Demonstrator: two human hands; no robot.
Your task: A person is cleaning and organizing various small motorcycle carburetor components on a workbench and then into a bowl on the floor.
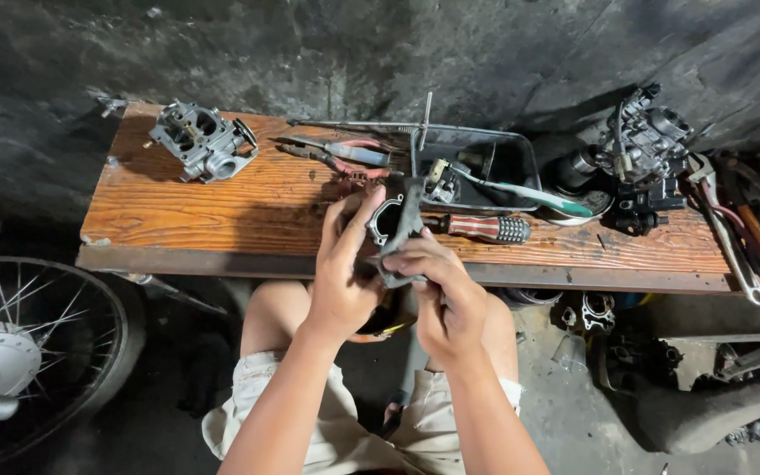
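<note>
The person's left hand (345, 281) and right hand (443, 303) cover much of the grey metal engine part (400, 230), hiding its lower end; the spoked motorcycle wheel (19, 361) is cut off by the left edge, and the tools (754, 230) at the wooden bench's (222, 207) right end blur together

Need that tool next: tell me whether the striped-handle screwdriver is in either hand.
No: the screwdriver lies on the wooden bench, beside the hands.

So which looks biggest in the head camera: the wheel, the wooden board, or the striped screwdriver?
1. Wooden board, the widest thing in view.
2. Wheel, cut off by the frame and nearer the camera, so this place is unsure.
3. Striped screwdriver, clearly smallest.
</note>
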